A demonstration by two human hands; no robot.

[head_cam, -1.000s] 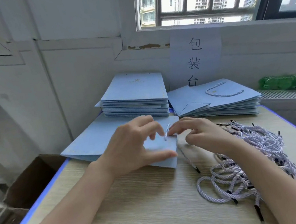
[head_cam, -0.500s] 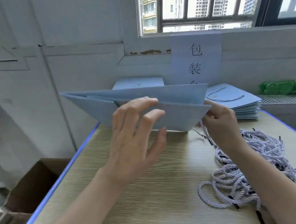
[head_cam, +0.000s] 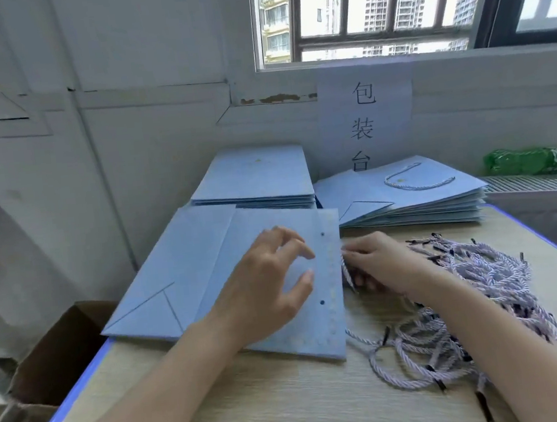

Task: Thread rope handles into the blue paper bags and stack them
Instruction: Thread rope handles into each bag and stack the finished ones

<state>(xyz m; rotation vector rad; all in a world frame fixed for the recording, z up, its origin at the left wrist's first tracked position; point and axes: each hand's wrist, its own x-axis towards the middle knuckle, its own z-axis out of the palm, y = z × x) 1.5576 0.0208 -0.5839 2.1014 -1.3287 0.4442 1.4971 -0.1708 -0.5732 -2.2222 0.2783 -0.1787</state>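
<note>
Bag: a flat, matte blue paper bag (head_cam: 230,284) lay on the pale wood-grain table (head_cam: 290,402), two punched holes along its right edge.
Left hand: the left hand (head_cam: 265,291) hovered over the bag, fingers loosely spread, holding nothing.
Right hand: the right hand (head_cam: 375,262) pinched a twisted white rope handle (head_cam: 347,274) at the bag's right edge.
Surroundings: a tangled heap of black-tipped white ropes (head_cam: 469,311) lay right; a plain bag stack (head_cam: 257,182) and a handled bag stack (head_cam: 413,196) behind.

Flat bag (head_cam: 230,284) on worktop (head_cam: 273,400), near-left. Plain bag stack (head_cam: 256,178) behind it. Handled bag stack (head_cam: 416,193) to right of that. Rope pile (head_cam: 468,294) right of flat bag. Cardboard box (head_cam: 55,354) below worktop's left edge.
</note>
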